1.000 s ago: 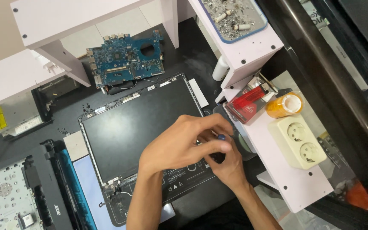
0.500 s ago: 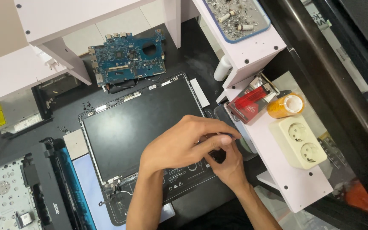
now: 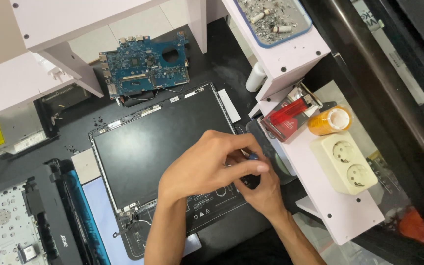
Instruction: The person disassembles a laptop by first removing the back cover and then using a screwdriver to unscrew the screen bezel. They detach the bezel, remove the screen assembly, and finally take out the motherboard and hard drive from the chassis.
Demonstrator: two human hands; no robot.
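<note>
the laptop is already well stripped, its blue circuit board (image 3: 145, 64) lifted out onto the table (image 3: 222, 64) (loose screws scattered about), while the left hand (image 3: 207, 167) and right hand (image 3: 263, 189) both grasp a small screwdriver (image 3: 252, 158) at the screen panel (image 3: 163, 147)'s lower right corner, still in its frame.

Both forearms reach up from below and meet. The left hand (image 3: 204, 169) arches palm-down, fingers curled together, lying over the right hand (image 3: 261, 191), which is pinched beneath it.
</note>
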